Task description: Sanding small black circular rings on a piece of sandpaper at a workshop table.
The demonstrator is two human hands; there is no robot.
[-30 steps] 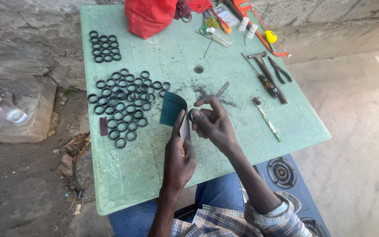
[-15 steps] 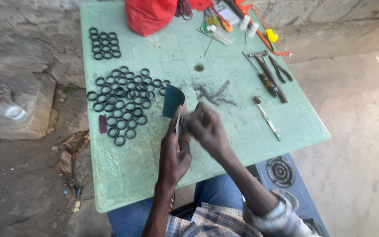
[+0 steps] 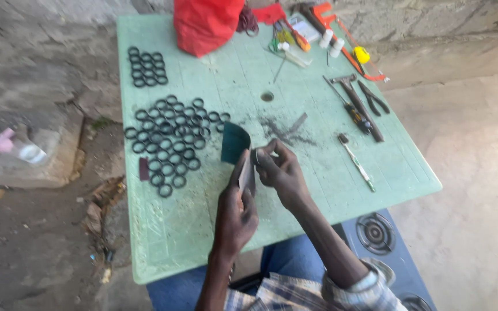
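Left hand (image 3: pixel 234 213) grips a folded sheet of dark teal sandpaper (image 3: pixel 236 144), upright over the middle of the green plastic table (image 3: pixel 191 242). Right hand (image 3: pixel 280 173) pinches a small black ring (image 3: pixel 256 156) between fingertips, pressed against the sheet; ring mostly hidden, hard to confirm.

Progress, as a judgement: the large cluster of black rubber rings (image 3: pixel 168 144) toward the table's left edge and the small neat group of rings (image 3: pixel 146 66) at the far left corner look like sorted batches, but which is done and which is left cannot be told. Dark dust patch (image 3: pixel 283 129) at table centre suggests a fair amount of rubbing is done. One ring is in hand.

Versus half a second ago: hands sit a little further from the near edge, the sheet stands more upright, the right hand is closer to its top. Ring piles unchanged.

Tools at the right: hammer (image 3: pixel 355 98), pliers (image 3: pixel 376 99), toothbrush (image 3: pixel 357 162). Red bag (image 3: pixel 206 23) at far edge.
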